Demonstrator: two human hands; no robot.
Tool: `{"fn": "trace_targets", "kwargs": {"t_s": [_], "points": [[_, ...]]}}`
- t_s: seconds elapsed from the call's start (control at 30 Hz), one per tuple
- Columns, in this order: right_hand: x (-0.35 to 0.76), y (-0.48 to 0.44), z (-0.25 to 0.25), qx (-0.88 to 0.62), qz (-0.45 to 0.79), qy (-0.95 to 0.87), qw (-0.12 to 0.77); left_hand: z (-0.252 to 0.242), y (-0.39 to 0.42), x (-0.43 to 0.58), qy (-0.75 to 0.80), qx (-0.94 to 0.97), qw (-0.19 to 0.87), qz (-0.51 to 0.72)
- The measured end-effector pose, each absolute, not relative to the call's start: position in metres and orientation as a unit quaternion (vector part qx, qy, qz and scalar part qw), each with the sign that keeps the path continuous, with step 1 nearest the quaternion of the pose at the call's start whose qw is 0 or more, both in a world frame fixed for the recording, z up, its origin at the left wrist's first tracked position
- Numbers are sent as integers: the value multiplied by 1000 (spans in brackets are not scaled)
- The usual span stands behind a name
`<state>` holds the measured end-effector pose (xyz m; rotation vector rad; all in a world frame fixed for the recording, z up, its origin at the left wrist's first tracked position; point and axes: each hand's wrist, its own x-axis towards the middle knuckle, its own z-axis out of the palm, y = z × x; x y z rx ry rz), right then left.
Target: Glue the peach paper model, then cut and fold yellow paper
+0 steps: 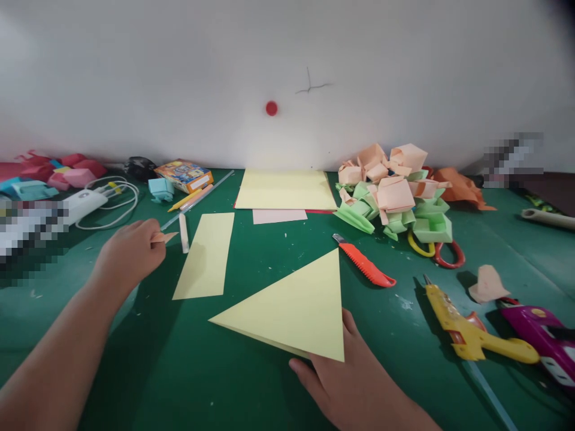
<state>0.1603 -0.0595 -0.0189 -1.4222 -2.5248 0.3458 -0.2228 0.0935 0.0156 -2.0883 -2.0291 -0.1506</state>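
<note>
My right hand [336,383] grips a pale yellow sheet of paper folded into a triangle [291,311], from its near right edge. Part of that hand's fingers is hidden behind the paper. At the left, my left hand [135,248] is closed, and a small pointed piece of peach paper [167,237] sticks out of it. Between the hands lies a pale yellow paper strip [206,257], flat on the green table [179,365]. Just beyond the triangle's upper corner rests an orange utility knife [366,263].
Folded peach and green paper shapes [395,194] are heaped at the back right, with scissors handles [449,256] under them. A yellow glue gun [476,335] lies at right, near a purple power strip [541,335]. A stack of yellow paper [285,188] sits against the wall.
</note>
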Motion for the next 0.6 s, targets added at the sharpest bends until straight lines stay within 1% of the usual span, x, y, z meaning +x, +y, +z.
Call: {"fn": "trace_targets", "kwargs": {"t_s": [0.3, 0.6], "points": [[162, -60, -21, -487, 125, -855, 127, -19, 116, -248, -740, -635, 184, -121], [161, -60, -21, -475, 109, -863, 133, -17, 118, -254, -730, -663, 135, -95]]}}
